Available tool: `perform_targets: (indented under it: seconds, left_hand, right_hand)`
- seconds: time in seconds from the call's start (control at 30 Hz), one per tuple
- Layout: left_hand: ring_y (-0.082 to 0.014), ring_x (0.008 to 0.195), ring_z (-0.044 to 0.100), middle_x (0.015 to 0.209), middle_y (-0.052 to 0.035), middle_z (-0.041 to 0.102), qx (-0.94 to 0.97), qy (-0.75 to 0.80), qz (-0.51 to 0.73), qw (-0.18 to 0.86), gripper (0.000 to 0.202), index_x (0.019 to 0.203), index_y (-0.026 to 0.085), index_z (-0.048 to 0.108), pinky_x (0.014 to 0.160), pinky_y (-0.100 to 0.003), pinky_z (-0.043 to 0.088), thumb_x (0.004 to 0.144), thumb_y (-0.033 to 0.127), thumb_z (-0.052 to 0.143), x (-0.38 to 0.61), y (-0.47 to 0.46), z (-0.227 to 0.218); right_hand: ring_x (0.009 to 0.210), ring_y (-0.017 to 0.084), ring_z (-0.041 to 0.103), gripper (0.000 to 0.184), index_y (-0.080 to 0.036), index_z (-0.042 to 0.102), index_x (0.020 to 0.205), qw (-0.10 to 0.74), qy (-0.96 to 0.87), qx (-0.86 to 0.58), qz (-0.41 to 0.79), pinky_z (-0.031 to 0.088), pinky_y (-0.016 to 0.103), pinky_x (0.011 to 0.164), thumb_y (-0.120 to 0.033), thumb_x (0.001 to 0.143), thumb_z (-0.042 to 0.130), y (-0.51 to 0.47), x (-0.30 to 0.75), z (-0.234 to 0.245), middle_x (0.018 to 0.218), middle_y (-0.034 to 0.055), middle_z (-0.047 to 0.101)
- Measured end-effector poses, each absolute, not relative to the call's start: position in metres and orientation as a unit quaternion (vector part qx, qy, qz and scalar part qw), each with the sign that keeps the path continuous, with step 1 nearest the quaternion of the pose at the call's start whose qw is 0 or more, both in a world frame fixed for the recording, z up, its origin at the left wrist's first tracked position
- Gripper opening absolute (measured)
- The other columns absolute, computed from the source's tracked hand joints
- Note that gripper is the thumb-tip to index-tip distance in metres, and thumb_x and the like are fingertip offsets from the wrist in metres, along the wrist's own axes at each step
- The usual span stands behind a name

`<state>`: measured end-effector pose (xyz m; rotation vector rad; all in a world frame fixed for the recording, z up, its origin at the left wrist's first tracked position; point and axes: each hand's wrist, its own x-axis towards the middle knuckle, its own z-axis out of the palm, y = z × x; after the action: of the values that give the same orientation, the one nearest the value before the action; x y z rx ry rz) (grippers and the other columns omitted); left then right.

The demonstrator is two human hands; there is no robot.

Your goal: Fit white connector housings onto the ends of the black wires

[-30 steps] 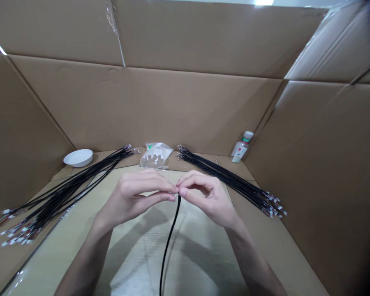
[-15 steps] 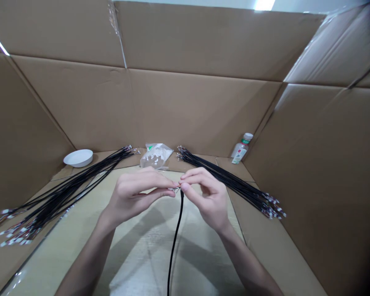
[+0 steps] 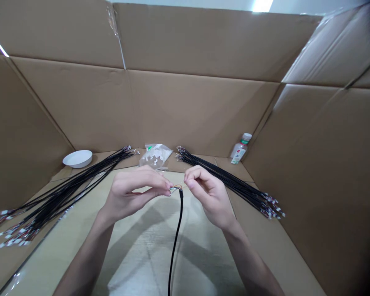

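A black cable (image 3: pixel 176 234) rises from the near edge, and thin coloured wires (image 3: pixel 178 187) fan out of its upper end. My left hand (image 3: pixel 138 185) pinches the wire ends between thumb and fingers; a small white piece shows at the fingertips, too small to make out fully. To the right of the cable end, my right hand (image 3: pixel 208 195) is closed in a pinch. A fine yellowish wire seems to run from the cable to its fingertips.
Bundles of black cables with white connectors lie at left (image 3: pixel 70 187) and right (image 3: pixel 225 181). At the back are a white bowl (image 3: pixel 77 158), a clear bag (image 3: pixel 156 156) of small white parts and a bottle (image 3: pixel 241 149). Cardboard walls (image 3: pixel 200 111) enclose the table.
My right hand has drawn a little to the right, away from the left fingertips, baring the coloured wires. My left hand has shifted slightly left.
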<state>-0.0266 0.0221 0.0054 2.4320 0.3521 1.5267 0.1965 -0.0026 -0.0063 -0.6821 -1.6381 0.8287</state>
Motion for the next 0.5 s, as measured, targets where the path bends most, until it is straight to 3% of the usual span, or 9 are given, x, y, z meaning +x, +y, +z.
perform_targets:
  seconds: [0.17,0.33,0.5]
  left_hand:
    - [-0.0182,0.083,0.077,0.091,-0.0015,0.082,0.805,0.154,0.551,0.158,0.029,0.104,0.024,0.078,0.078,-0.035,0.064,0.082,0.007,0.085,-0.0234,0.0225,0.0015]
    - [-0.0188,0.083,0.078,0.09,-0.0023,0.082,0.815,0.13,0.544,0.153,0.027,0.103,0.023,0.078,0.075,-0.033,0.063,0.082,0.007,0.084,-0.0187,0.0205,0.0037]
    - [-0.0171,0.08,0.078,0.09,-0.0021,0.083,0.847,0.125,0.5,0.131,0.016,0.1,0.023,0.079,0.084,-0.032,0.064,0.089,0.012,0.078,-0.0169,0.0177,0.0068]
  right_hand:
    - [0.086,0.018,0.062,0.015,-0.022,0.066,0.084,0.512,-0.718,-0.21,0.421,0.051,0.035,0.084,-0.031,0.097,0.068,-0.0015,0.2012,-0.0065,0.089,0.003,0.065]
    - [0.091,0.019,0.064,0.006,-0.024,0.071,0.091,0.561,-0.712,-0.263,0.33,0.051,0.036,0.081,-0.026,0.096,0.069,-0.0035,0.2046,-0.0026,0.094,0.0038,0.069]
    - [0.089,0.019,0.066,0.009,-0.023,0.069,0.087,0.492,-0.781,-0.293,0.248,0.052,0.037,0.081,-0.023,0.096,0.069,-0.0091,0.2054,0.0027,0.092,0.003,0.072]
